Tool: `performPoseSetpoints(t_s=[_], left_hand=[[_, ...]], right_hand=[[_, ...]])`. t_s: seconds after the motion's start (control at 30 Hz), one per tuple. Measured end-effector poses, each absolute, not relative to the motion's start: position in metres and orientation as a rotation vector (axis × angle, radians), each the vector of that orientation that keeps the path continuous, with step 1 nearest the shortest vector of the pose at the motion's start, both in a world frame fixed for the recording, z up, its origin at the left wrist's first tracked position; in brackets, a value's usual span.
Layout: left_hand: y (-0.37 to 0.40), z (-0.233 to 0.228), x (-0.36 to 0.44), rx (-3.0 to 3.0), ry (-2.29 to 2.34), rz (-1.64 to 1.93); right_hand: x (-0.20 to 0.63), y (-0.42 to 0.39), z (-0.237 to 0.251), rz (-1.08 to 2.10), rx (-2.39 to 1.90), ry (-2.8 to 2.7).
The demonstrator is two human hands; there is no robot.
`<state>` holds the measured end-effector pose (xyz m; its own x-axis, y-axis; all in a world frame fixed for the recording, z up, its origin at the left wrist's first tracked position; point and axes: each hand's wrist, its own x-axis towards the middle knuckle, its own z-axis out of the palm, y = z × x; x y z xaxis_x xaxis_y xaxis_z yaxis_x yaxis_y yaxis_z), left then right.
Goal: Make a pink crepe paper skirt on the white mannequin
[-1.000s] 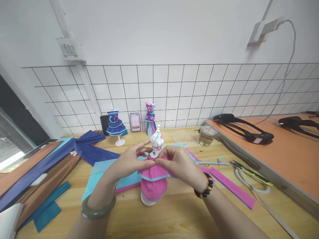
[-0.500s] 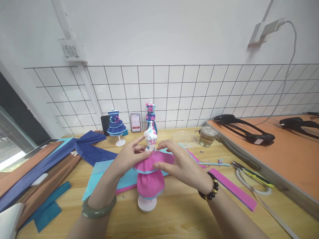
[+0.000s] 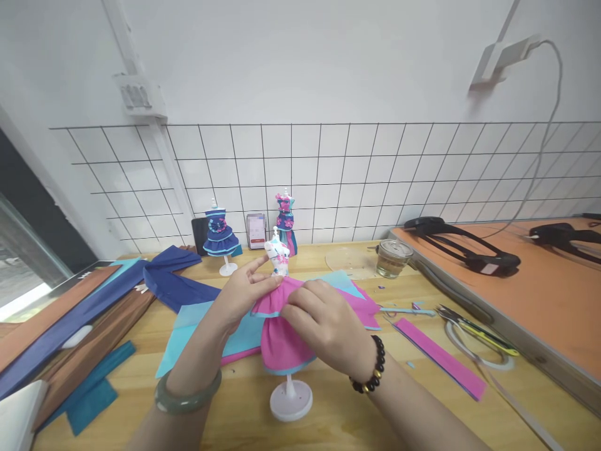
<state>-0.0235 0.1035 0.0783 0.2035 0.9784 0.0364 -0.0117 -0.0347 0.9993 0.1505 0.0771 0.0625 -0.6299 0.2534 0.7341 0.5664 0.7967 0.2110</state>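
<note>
A small white mannequin (image 3: 277,255) with a flowered top stands on a round white base (image 3: 291,401) on the wooden table (image 3: 328,407). It wears a pink paper skirt (image 3: 282,341) with a light blue edge. My left hand (image 3: 244,291) pinches the skirt at the mannequin's waist from the left. My right hand (image 3: 323,329) lies over the front right of the skirt, fingers curled on the pink paper. A green bangle is on my left wrist, a dark bead bracelet on my right.
Light blue and pink paper sheets (image 3: 197,326) lie under the mannequin. Dark blue and brown paper (image 3: 94,307) lies at the left. Two dressed mannequins (image 3: 220,235) and a phone stand by the tiled wall. A glass jar (image 3: 390,257), pink strip (image 3: 441,358), scissors (image 3: 474,322) and orange board (image 3: 539,294) are right.
The mannequin has tipped upright and back, so its stand and base now show. My right hand slid from the waist onto the skirt's front; my left hand stayed at the waist.
</note>
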Motion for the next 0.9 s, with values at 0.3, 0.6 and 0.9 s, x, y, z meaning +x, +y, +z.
performPoseSetpoints(t_s=[0.3,0.6,0.9], left_hand=[[0.103,0.081,-0.024,1.301,1.044,1.124],[0.102,0.081,-0.032,1.406,0.941,1.062],[0.1,0.081,-0.035,1.468,0.94,1.01]], right_hand=[[0.149,0.077,0.06,-0.536,-0.497,-2.228],[0.167,0.077,0.075,0.318,-0.827,-1.99],[0.178,0.095,0.07,1.102,-0.977,-2.101]])
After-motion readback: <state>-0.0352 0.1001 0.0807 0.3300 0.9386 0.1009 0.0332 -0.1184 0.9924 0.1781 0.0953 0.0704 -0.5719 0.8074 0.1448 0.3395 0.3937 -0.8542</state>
